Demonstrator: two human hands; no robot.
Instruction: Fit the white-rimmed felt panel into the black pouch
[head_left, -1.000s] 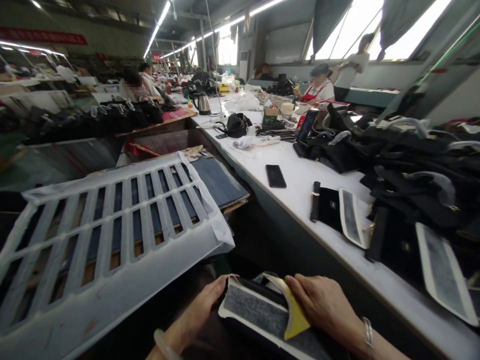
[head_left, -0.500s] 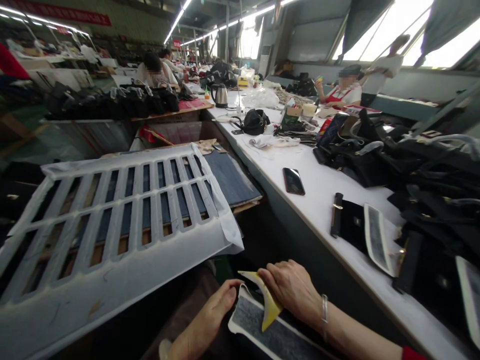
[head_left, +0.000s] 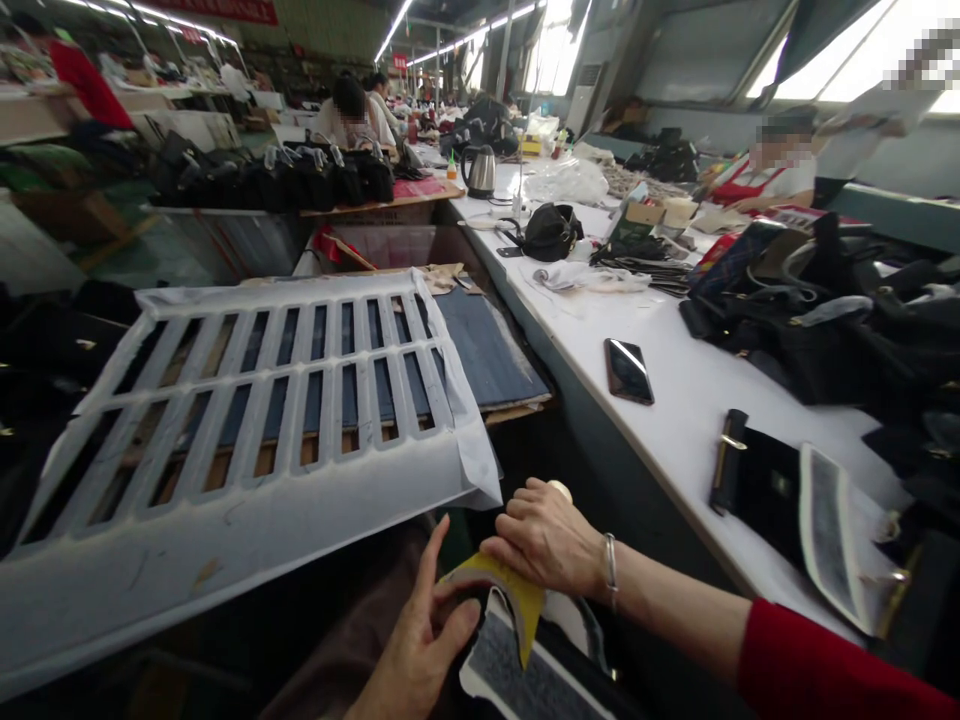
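My right hand (head_left: 551, 535) is wrapped round a yellow curved piece (head_left: 517, 597), and a pale rounded end shows above the fist. The piece's concave edge lies over the end of a black panel with a grey, white-edged strip (head_left: 521, 660), low in the view. My left hand (head_left: 424, 625) is beside that end, index finger stretched up and thumb apart, near the left tip of the yellow piece. The panel's lower part runs out of the frame.
A white slotted sheet (head_left: 262, 490) lies on the left. On the long white table (head_left: 570, 330) are a phone (head_left: 628, 370), a black strapped item (head_left: 551, 232), a kettle (head_left: 478, 172) and a flap piece (head_left: 772, 490). Black bags (head_left: 825, 320) are piled right. People sit farther back.
The camera view has turned left, shifting the surroundings rightward. The yellow piece has swung round over the panel's end. My left hand's fingers have left the panel's corner and spread.
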